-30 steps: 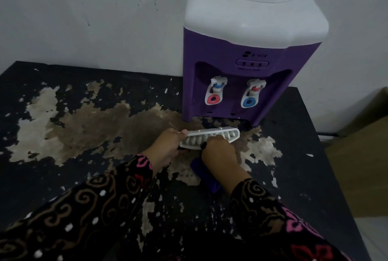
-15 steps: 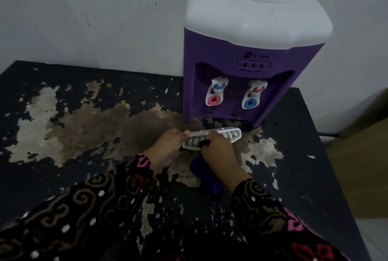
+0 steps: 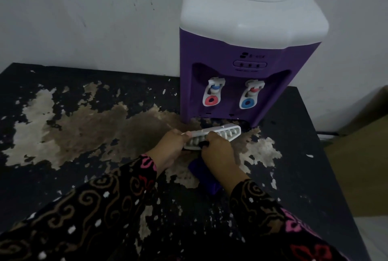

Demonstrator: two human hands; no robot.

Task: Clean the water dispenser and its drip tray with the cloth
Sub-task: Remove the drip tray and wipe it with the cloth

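A purple water dispenser [image 3: 241, 67] with a white top stands against the wall at the back of the table. Its white slotted drip tray [image 3: 224, 132] is out of the dispenser, tilted just in front of its base. My left hand [image 3: 170, 147] grips the tray's left end. My right hand [image 3: 218, 151] presses on the tray's grille while holding a dark blue cloth [image 3: 205, 176], which hangs below the hand onto the table. Most of the cloth is hidden under my hand and sleeve.
The black table [image 3: 63, 176] has large patches of peeled, worn surface. A white wall [image 3: 84, 9] runs behind it. The table's right edge falls off beside a brown cardboard box [image 3: 361, 166]. The dispenser's two taps [image 3: 212, 93] face me.
My right hand has shifted slightly left along the tray's grille. The tray stays tilted in front of the dispenser, and my left hand keeps its grip.
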